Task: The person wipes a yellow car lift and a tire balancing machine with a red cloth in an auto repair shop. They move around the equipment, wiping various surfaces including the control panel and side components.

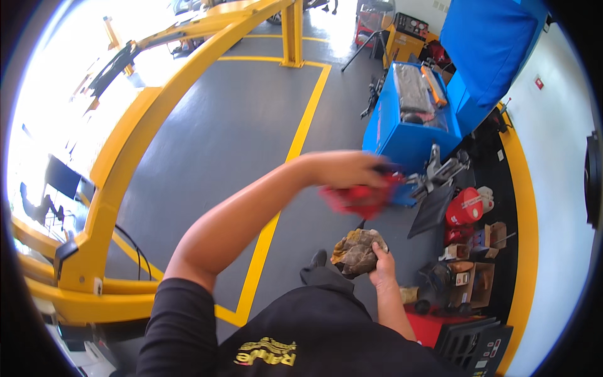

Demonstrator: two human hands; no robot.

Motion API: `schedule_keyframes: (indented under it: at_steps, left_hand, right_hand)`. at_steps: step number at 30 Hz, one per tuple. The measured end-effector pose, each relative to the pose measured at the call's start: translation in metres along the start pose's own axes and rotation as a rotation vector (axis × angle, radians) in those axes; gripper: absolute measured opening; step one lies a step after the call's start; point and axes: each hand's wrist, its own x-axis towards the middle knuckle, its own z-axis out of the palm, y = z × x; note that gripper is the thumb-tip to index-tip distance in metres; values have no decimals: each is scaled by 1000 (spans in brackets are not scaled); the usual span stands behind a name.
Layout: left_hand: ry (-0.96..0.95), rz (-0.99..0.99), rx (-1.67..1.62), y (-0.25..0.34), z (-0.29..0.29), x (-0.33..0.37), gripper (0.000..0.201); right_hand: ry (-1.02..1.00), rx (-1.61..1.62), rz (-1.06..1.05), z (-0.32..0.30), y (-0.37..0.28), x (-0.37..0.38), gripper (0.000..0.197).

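Observation:
My left arm reaches across in front of me, and my left hand (352, 169) is closed on a red object (361, 198) with dark parts. Motion smears this object, so its kind is unclear. Lower down and nearer my body, my right hand (383, 267) grips a crumpled, stained rag (357, 252), brown, grey and yellowish. The thumb lies over the rag's right side, while the fingers beneath are hidden. A gap separates the red object from the rag.
A yellow vehicle lift (122, 169) stands at the left. Right of centre is an open blue cabinet (411, 141) with metal clamps (440, 163) beside it. Red containers (465, 208) and cardboard boxes (482, 283) line the right wall. A yellow line (301, 138) marks the grey floor.

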Motion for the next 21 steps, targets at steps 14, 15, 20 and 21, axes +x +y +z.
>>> schedule_keyframes:
  at_steps: [14, 15, 20, 21]
  left_hand:
    - [1386, -1358, -1373, -468, 147, -337, 27]
    - [1261, -1454, -1316, -478, 143, -333, 27]
    - [701, -1613, -923, -519, 49, -306, 29]
    - [618, -1551, -765, -525, 18, -298, 30]
  right_hand:
    - [-231, 62, 195, 207, -103, 300, 49]
    - [-277, 25, 251, 236, -117, 325, 51]
    - [-599, -85, 120, 380, -186, 447, 48]
    - [-603, -92, 77, 398, -191, 464, 47]
